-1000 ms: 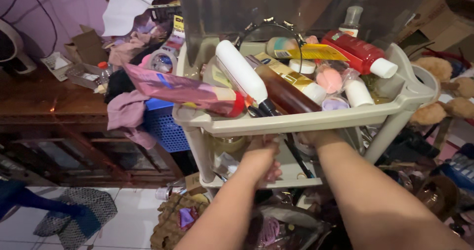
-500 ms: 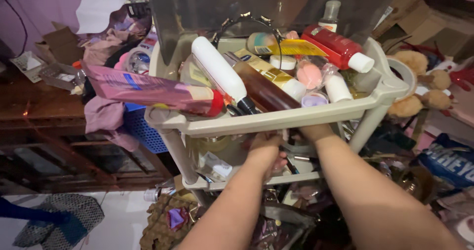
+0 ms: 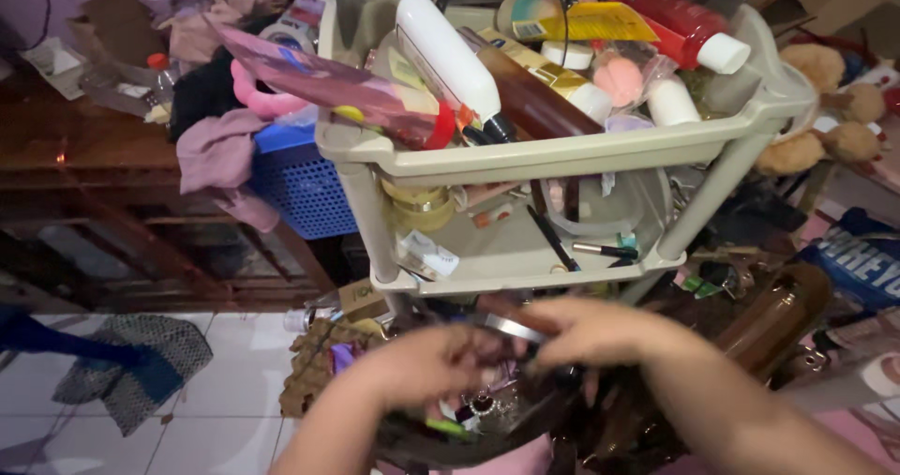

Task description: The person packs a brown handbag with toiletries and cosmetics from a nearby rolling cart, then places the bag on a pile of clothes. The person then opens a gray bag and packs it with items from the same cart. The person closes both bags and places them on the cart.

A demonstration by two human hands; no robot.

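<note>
My left hand and my right hand meet low in front of a beige plastic shelf cart. Both are blurred by motion. Between their fingers is a small dark object with a silver band; its kind is not clear. The hands hover over a dark container of small cosmetics below the cart. The cart's middle shelf holds pencils, a clear tub and small tubes. Its top tray is packed with a white bottle, a brown bottle, a red bottle and a pink tube.
A blue basket with pink cloth hangs left of the cart beside a dark wooden cabinet. Plush toys sit at the right. Cloth lies on the white tiled floor. A brown bottle lies at the lower right.
Both hands have come out from under the top tray, off the middle shelf, and dropped toward me with a small dark object between them. The view has tilted down.
</note>
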